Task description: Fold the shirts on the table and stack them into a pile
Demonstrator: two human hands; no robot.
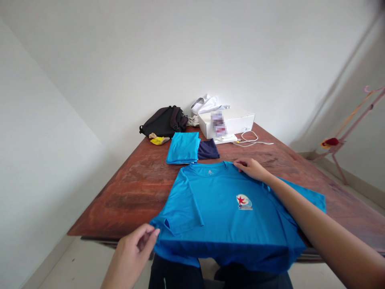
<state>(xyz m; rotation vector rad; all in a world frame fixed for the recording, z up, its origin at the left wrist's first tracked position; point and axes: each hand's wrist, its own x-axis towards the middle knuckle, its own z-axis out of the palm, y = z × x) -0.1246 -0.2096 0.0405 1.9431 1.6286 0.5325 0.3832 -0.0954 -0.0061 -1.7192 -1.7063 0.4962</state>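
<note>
A blue T-shirt [228, 224] with a red starfish logo on its chest lies face up, collar away from me. Its lower part hangs over the table's near edge above my legs. The sleeve on the left is laid inward over the body, while the one on the right spreads outward, partly behind my forearm. My left hand [136, 241] is closed in a pinch on the shirt's left side edge, close to the table edge. At the shoulder just right of the collar, the fingers of my right hand [251, 168] are closed on the fabric.
Beyond the collar, folded light-blue clothes [183, 146] lie beside a dark navy folded cloth [209, 149] on the wooden table [126, 188]. Farther back are a black backpack [162, 122], a yellow item [158, 140], a white box [237, 120] and a white cable [252, 139].
</note>
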